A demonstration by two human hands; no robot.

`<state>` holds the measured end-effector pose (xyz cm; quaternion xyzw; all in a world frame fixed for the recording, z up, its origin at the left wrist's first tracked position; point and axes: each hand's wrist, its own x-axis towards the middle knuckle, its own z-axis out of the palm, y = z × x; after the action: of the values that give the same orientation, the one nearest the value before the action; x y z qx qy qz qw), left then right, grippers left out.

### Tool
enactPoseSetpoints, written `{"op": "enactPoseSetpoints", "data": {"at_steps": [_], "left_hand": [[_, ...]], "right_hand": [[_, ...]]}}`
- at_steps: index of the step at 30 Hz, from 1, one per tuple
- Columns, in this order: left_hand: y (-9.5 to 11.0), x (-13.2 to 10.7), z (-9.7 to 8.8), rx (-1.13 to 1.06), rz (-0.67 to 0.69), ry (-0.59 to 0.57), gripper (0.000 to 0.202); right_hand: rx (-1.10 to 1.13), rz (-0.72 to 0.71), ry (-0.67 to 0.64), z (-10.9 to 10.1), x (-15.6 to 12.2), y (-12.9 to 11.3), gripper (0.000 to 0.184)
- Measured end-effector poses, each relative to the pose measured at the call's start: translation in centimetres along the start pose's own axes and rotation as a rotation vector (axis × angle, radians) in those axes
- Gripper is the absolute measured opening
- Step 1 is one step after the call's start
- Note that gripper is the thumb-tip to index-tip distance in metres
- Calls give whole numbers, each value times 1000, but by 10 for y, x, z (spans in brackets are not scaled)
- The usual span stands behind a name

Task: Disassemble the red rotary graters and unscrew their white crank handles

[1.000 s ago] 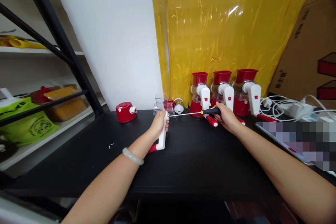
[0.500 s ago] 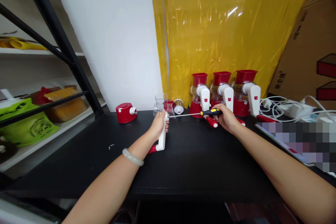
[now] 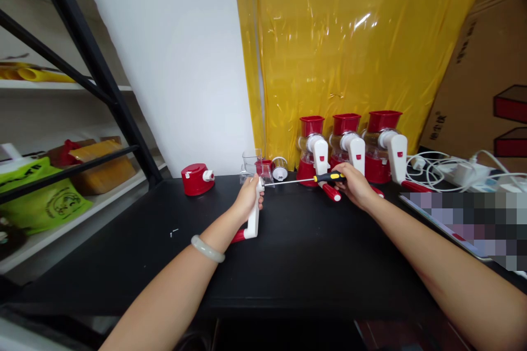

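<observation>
My left hand (image 3: 248, 194) is closed around the upper end of a white crank handle (image 3: 254, 219), whose red grip sticks out at the bottom. In my right hand (image 3: 353, 184) is a screwdriver (image 3: 330, 177) with a black and yellow grip, held level. Its long shaft reaches left to the crank's upper end; whether the tip touches a screw is too small to tell. Just behind my left hand stands a clear plastic housing (image 3: 252, 160). A metal grater drum (image 3: 280, 169) lies beside it. Left of them sits a red round base (image 3: 198, 179) with a white fitting.
Three red and white rotary graters (image 3: 312, 145) stand along the back right of the black table (image 3: 288, 263). White cables and chargers (image 3: 465, 171) and a tablet-like device (image 3: 444, 225) lie at the right. A shelf rack (image 3: 102, 192) borders the left; a cardboard box (image 3: 465, 88) stands behind.
The camera view has shifted very slightly. Both hands keep their hold on the crank handle and the screwdriver, with almost no visible movement.
</observation>
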<state>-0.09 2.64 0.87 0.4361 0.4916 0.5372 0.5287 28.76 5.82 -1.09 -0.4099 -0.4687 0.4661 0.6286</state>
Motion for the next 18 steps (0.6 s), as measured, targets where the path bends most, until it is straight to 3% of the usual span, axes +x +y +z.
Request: {"op": "enactPoseSetpoints", "data": {"at_steps": [4,9,18], "left_hand": [[1,-1,1,6,-6,13,28],[1,-1,0,0,-13,16,27],[2,-2,0,4,13,6,28]], "right_hand": [[-18,-12,12,-2,3,3,16],[-122,-5,52,0,2,0,31],[-36,23,27,1,1,0,27]]}}
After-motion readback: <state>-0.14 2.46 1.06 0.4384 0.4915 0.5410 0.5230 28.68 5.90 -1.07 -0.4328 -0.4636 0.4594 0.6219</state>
